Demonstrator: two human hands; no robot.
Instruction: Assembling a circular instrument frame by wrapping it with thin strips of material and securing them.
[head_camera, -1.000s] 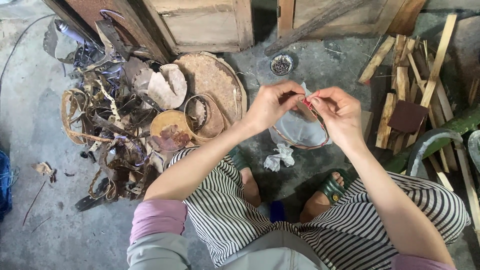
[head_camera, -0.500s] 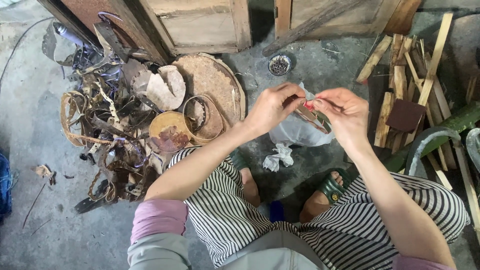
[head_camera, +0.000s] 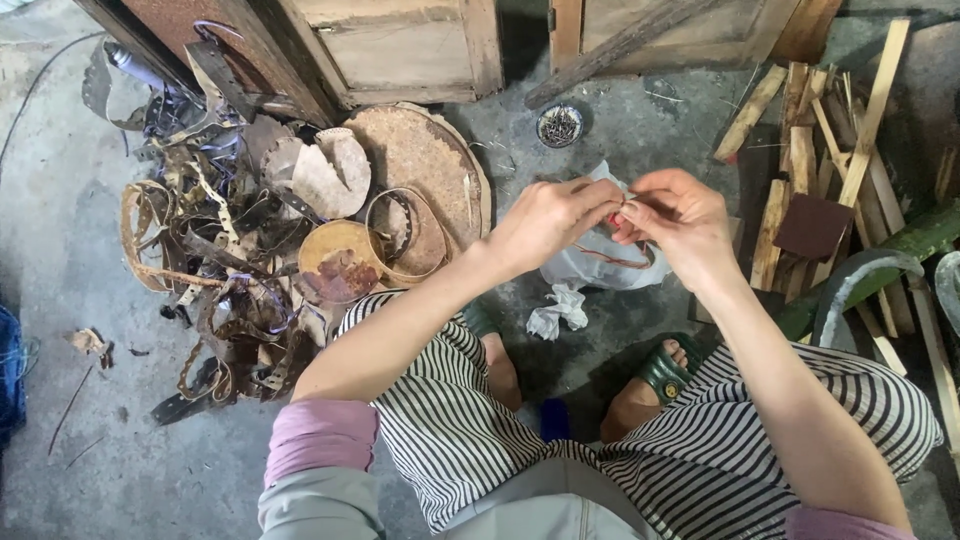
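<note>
Head view looks straight down at my two hands, raised together over the concrete floor (head_camera: 620, 130) between my knees. My left hand (head_camera: 548, 222) and right hand (head_camera: 676, 222) meet fingertip to fingertip, fingers pressed together in a pinch on something small and thin at the point where they touch; a speck of red shows right there, but I cannot tell what the pinched piece is. Just beneath the hands, partly hidden by them, lies a translucent plastic bag (head_camera: 600, 265) with a thin brown ring-shaped strip inside it. Near its lower left edge sits a crumpled white scrap (head_camera: 556, 310) on the floor.

To the left of my left forearm lie a round flat woven tray (head_camera: 425, 165), a small round box with a rusty-looking bottom (head_camera: 338, 262) and a hoop of thin strip (head_camera: 405, 235), with a tangle of dark curled strips (head_camera: 215, 260) further left. A small round tin (head_camera: 560, 125) stands well above the hands. Split wooden sticks (head_camera: 800, 140) lie to the right, with a green bamboo length (head_camera: 900, 250) beside them. My feet wear green sandals (head_camera: 662, 370).
</note>
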